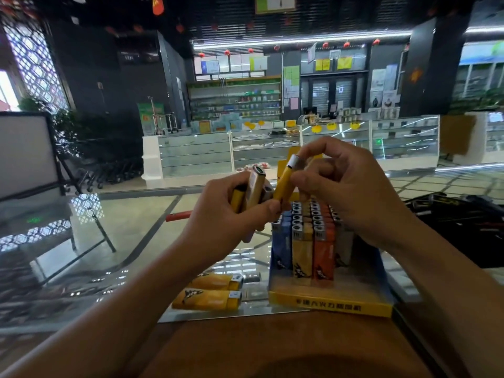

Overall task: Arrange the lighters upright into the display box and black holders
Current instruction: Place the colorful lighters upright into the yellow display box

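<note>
My left hand (231, 214) grips a bunch of yellow lighters (252, 190) above the glass counter. My right hand (346, 192) pinches one yellow lighter (286, 180) with a silver top, tilted, right beside that bunch. Below the hands stands the display box (331, 305) with a yellow front and blue walls, holding upright rows of blue, yellow, orange and pale lighters (304, 241). Two more yellow lighters (210, 291) lie flat on the counter left of the box. The black holders (461, 216) sit at the right, dark and hard to make out.
A red lighter (178, 216) lies farther back on the glass counter (122, 241). A monitor (26, 154) stands at the left. A brown wooden surface (272, 345) fills the near edge. Shop display cases stand across the aisle behind.
</note>
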The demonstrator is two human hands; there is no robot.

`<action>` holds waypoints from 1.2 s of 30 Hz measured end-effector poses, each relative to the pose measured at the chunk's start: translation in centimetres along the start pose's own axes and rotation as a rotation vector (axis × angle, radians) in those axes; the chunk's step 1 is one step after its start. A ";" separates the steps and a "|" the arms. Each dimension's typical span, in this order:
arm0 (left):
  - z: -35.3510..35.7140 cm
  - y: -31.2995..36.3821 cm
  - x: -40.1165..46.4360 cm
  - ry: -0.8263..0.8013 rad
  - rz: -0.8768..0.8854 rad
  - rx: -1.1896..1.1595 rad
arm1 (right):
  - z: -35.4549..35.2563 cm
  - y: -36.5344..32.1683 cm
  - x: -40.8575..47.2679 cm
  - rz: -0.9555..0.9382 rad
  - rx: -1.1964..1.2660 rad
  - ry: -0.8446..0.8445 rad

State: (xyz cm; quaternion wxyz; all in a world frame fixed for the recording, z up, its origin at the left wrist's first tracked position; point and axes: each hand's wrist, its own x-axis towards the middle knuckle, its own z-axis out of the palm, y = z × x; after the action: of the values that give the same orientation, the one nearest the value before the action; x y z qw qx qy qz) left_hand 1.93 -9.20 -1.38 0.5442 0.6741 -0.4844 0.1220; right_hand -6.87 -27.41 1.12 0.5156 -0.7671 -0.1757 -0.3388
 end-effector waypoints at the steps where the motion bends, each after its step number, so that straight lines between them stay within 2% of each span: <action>1: 0.1 0.0 -0.1 -0.001 -0.005 -0.004 | 0.1 0.0 -0.1 -0.015 -0.026 0.026; 5: 0.5 -0.1 -0.2 -0.008 0.037 0.083 | 0.3 0.3 -0.4 -0.059 -0.174 0.093; 9: 0.6 -0.4 -0.2 -0.016 0.048 0.130 | 0.8 0.3 -0.7 -0.037 -0.110 0.089; 16: 0.5 -0.8 -0.7 0.081 -0.058 0.053 | -1.3 0.6 -1.6 -0.013 -0.176 0.261; 26: 0.9 -1.2 -1.7 0.007 -0.182 0.172 | -5.7 1.7 -4.6 0.121 -0.197 0.434; 36: 1.4 -1.2 -1.8 0.038 -0.161 0.191 | -5.9 2.7 -4.3 -0.044 -0.709 0.159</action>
State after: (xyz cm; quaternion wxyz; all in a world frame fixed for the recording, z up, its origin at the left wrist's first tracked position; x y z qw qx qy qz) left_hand 1.45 -9.55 -3.95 0.4946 0.7572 -0.4044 0.1362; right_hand -10.26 -33.54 -2.27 0.2225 -0.8655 -0.0232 -0.4481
